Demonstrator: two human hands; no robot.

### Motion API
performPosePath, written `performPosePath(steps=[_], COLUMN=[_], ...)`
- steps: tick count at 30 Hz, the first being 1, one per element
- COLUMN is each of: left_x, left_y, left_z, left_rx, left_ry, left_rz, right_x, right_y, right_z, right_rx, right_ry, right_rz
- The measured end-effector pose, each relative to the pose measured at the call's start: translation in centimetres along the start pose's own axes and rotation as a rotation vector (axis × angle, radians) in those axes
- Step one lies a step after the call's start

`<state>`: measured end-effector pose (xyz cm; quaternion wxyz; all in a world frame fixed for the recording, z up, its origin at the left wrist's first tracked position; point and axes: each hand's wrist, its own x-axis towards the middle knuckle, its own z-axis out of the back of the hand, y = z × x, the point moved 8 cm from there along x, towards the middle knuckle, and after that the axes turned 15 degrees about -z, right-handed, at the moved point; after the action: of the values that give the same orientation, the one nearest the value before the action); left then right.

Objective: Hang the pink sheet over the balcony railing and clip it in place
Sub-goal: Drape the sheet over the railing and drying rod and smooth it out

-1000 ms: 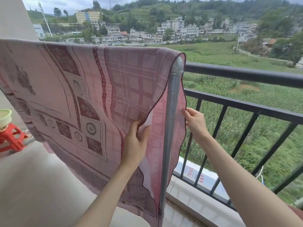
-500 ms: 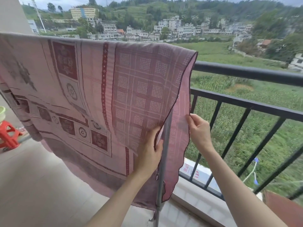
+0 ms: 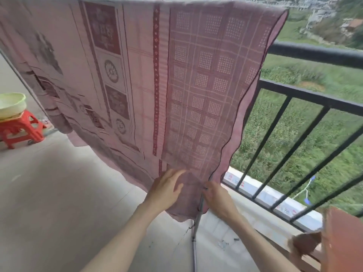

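- The pink sheet (image 3: pixel 137 75) hangs draped over a high bar along the top of the view, just this side of the black balcony railing (image 3: pixel 314 91); its patterned face is toward the person, and its lower right corner reaches down to the hands
- The left hand (image 3: pixel 167 189) lies flat on the cloth near that corner, fingers nearly straight and spread, gripping nothing; this looks like smoothing or steadying the fabric
- The right hand (image 3: pixel 218 197) is at the sheet's dark-hemmed right edge beside the grey metal pole (image 3: pixel 196 228); its fingers seem curled about the edge, though blur leaves it unclear whether they hold cloth, pole or both
- No clip shows, so clipping looks not yet done
- Room: the railing bars stand close on the right; the pale floor (image 3: pixel 59 203) opens out left and near; a red stool (image 3: pixel 21 128) bearing a green basin (image 3: pixel 11 104) sits well apart at far left
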<state>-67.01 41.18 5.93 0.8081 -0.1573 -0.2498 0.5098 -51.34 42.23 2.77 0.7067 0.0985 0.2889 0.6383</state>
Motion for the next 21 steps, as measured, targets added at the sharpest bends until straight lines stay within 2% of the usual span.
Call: performPosePath(steps=[10,14,21], left_x=[-10.2,-15.1,-21.6], left_y=[12.7,18.4,27.9], left_z=[12.2,17.7,28.1], left_rx=[0.246,0.23,0.237], left_ry=[-0.18,-0.246,-0.295], left_rz=[0.151,0.258,0.377], right_x=[-1.4,-2.6,-3.6], right_y=[19.7,29.0,43.9], right_z=[-7.6,-11.1,-18.0], right_rx=[-0.16,-0.135,-0.13], right_ry=[0.026,0.044,0.052], right_rz=[0.333,0.491,0.636])
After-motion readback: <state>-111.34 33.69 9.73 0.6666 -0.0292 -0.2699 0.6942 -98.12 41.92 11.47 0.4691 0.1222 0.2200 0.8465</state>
